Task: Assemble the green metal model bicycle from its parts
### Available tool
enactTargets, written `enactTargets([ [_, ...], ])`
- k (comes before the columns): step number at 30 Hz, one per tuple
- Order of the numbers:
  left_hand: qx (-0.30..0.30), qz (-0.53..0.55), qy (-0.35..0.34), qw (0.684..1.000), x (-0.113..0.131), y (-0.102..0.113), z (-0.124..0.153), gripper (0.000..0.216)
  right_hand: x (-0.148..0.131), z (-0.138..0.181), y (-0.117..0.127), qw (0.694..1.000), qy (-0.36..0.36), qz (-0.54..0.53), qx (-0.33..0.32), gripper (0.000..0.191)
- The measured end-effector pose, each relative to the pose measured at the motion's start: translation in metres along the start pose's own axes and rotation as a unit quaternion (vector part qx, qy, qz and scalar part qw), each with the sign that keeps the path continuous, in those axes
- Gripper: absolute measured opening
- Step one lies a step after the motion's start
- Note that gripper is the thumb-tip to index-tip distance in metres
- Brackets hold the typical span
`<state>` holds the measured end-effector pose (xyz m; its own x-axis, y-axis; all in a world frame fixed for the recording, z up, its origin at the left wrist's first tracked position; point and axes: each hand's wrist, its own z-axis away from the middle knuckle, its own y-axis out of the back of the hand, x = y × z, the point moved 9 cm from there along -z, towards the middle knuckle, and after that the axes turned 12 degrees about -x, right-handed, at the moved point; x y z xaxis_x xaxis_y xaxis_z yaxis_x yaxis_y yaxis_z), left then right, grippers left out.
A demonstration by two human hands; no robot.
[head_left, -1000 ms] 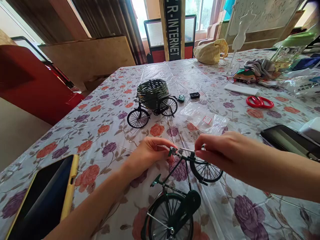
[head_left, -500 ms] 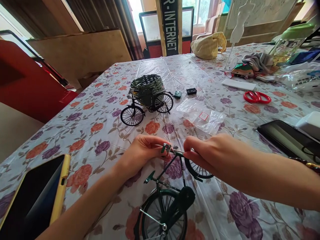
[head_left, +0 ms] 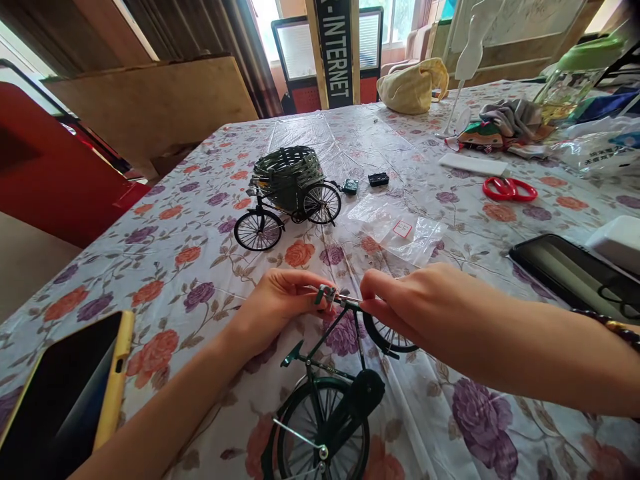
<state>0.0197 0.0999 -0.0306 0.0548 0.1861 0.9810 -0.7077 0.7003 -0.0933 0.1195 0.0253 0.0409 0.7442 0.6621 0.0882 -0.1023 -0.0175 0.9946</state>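
A dark green model bicycle (head_left: 330,393) lies on the floral tablecloth right in front of me, its rear wheel nearest me. My left hand (head_left: 277,310) grips the front of the model at the handlebar stem. My right hand (head_left: 400,303) pinches the handlebar's other end, and its fingers hide that end. The two hands nearly meet there. Partly hidden behind my right hand is the model's front wheel (head_left: 390,340). Beyond them stands a model tricycle with a woven green basket (head_left: 287,177).
A clear plastic bag (head_left: 395,227) and small dark parts (head_left: 379,179) lie beyond my hands. A yellow-cased phone (head_left: 65,393) lies at the near left, a dark tablet (head_left: 565,267) at right. Red scissors (head_left: 510,189) and cloth items sit further right.
The whole view has drifted, with the table sliding up and left in the frame. My right hand has closed in towards my left, now covering the handlebar end.
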Motion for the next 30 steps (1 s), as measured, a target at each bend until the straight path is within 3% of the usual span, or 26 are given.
enactTargets([
  [18, -0.005, 0.014, 0.002, 1.0, -0.001, 0.0, -0.001, 0.012, -0.004, 0.001, 0.002, 0.999, 0.019, 0.003, 0.027, 0.008],
  [30, 0.014, 0.007, -0.012, 1.0, 0.004, 0.001, 0.0, 0.006, -0.017, 0.0, 0.005, 0.998, 0.03, 0.048, -0.012, 0.018],
])
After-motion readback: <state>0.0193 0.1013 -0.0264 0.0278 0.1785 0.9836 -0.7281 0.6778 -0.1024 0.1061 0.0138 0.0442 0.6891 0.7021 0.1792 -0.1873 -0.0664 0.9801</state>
